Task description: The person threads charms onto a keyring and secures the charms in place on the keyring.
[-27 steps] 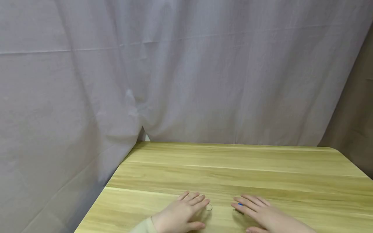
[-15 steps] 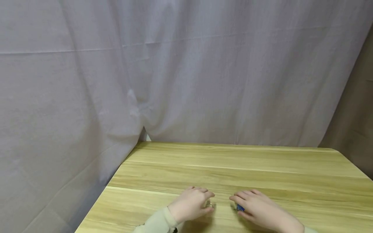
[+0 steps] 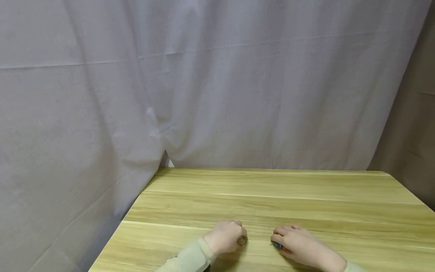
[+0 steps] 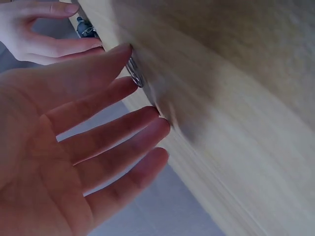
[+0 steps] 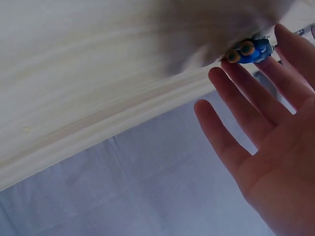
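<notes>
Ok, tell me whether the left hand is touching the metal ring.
Touching. In the left wrist view the thumb tip of the left hand lies right against the metal ring on the table, with no gap visible.

Both hands are resting on the near edge of the table (image 3: 272,196), the left hand (image 3: 224,238) lying left of the right hand (image 3: 299,243). A ring (image 3: 242,240) is sitting at the left fingers (image 4: 123,88); a small charm (image 5: 251,50) is lying at the right fingers (image 5: 236,98). A curtain (image 3: 217,83) is hanging behind the table.
</notes>
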### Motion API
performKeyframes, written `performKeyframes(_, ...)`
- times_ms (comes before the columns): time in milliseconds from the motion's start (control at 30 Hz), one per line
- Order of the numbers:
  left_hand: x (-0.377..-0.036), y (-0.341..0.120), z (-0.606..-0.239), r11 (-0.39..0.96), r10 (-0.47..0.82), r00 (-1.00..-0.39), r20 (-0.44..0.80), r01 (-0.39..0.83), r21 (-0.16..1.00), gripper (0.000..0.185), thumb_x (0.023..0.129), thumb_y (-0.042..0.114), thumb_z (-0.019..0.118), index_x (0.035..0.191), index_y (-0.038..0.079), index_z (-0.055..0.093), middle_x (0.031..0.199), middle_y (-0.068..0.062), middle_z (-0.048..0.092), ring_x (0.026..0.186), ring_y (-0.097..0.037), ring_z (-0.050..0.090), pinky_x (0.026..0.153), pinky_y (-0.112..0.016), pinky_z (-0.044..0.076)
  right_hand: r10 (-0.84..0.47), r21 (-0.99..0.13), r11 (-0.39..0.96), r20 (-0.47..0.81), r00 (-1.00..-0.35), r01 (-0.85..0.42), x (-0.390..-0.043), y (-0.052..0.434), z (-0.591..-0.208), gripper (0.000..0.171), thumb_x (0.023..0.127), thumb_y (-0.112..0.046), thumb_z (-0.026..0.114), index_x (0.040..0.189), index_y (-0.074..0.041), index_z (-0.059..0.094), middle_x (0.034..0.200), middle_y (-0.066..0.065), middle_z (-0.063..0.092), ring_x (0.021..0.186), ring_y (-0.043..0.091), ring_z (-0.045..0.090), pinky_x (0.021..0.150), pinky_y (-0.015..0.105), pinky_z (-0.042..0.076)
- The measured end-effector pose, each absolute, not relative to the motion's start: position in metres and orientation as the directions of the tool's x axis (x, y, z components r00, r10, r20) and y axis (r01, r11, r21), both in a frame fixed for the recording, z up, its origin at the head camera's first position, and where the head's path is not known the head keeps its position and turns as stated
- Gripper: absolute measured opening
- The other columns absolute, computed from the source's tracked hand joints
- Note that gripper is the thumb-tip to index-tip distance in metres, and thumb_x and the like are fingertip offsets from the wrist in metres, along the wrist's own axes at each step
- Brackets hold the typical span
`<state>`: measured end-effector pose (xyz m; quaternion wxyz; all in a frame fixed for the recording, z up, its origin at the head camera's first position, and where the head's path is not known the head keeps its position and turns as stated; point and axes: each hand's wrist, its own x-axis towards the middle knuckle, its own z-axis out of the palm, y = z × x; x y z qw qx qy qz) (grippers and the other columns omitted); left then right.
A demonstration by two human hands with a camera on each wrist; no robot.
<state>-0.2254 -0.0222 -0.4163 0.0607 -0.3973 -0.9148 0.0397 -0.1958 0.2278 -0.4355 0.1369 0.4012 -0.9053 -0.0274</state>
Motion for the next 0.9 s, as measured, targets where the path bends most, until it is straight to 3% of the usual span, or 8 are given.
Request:
performKeyframes(133, -0.2259, -0.0203, -0.4173, 0.693, 0.72, -0.69, 0.072, 0.714, -0.102, 0.016, 0.076, 0.018, 0.08, 0.089, 0.027, 0.075, 0.091, 0.014, 0.07, 0.082, -0.001, 0.065, 0.07, -0.017, 0.052, -0.728, 0.172, 0.679, 0.281, -0.625, -0.714, -0.1963, 0.2247, -0.4392, 0.024, 0.077, -0.022, 0.079, 0.097, -0.021, 0.066, 0.096, -0.008, 0.065, 0.091, 0.015, 0.065, 0.072, 0.041, 0.055)
performKeyframes(367, -0.2285, -0.0168, -0.421, 0.687, 0.726, -0.675, 0.129, 0.717, -0.114, 0.012, 0.076, 0.019, 0.08, 0.084, 0.024, 0.073, 0.082, 0.012, 0.066, 0.069, 0.001, 0.059, 0.062, -0.013, 0.046, -0.717, 0.134, 0.68, 0.33, -0.614, -0.721, -0.1967, 0.2215, -0.4414, 0.022, 0.077, -0.016, 0.079, 0.087, -0.02, 0.06, 0.086, -0.011, 0.059, 0.085, 0.016, 0.066, 0.072, 0.041, 0.057)
performKeyframes(667, -0.2282, -0.0145, -0.4202, 0.677, 0.736, -0.664, 0.132, 0.724, -0.131, 0.016, 0.073, 0.016, 0.082, 0.079, 0.021, 0.068, 0.076, 0.012, 0.063, 0.063, 0.001, 0.053, 0.057, -0.013, 0.041, -0.721, 0.186, 0.679, 0.352, -0.598, -0.71, -0.1956, 0.223, -0.4425, 0.026, 0.074, -0.018, 0.08, 0.081, -0.024, 0.055, 0.078, -0.014, 0.049, 0.079, 0.013, 0.062, 0.068, 0.04, 0.054)
performKeyframes(900, -0.226, -0.0152, -0.4189, 0.692, 0.722, -0.68, 0.13, 0.715, -0.102, 0.022, 0.068, 0.006, 0.079, 0.069, 0.02, 0.062, 0.067, 0.013, 0.059, 0.058, 0.001, 0.046, 0.053, -0.013, 0.035, -0.732, 0.164, 0.659, 0.367, -0.574, -0.734, -0.1951, 0.2252, -0.4438, 0.031, 0.068, -0.016, 0.079, 0.073, -0.026, 0.05, 0.071, -0.018, 0.039, 0.068, 0.0, 0.044, 0.064, 0.033, 0.047)
